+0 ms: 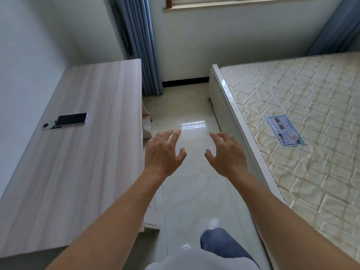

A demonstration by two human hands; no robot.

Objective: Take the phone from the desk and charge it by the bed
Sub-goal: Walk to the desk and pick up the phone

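A dark phone [71,119] lies flat, screen up, on the pale wood desk [74,172] at the left, its left end resting over a round grey cable cover [48,125]. My left hand [163,152] hovers over the floor just past the desk's right edge, fingers spread and empty. Beside it, my right hand [227,154] is also held out with fingers apart and holds nothing, close to the white frame of the bed [231,121]. A bare quilted mattress [311,117] fills the right side. No charger or cable is visible.
A glossy tiled aisle [194,191] runs between desk and bed toward the window wall. Blue curtains [140,45] hang behind the desk's far corner. A printed label [285,130] lies on the mattress. My leg and white shoes [213,224] show below.
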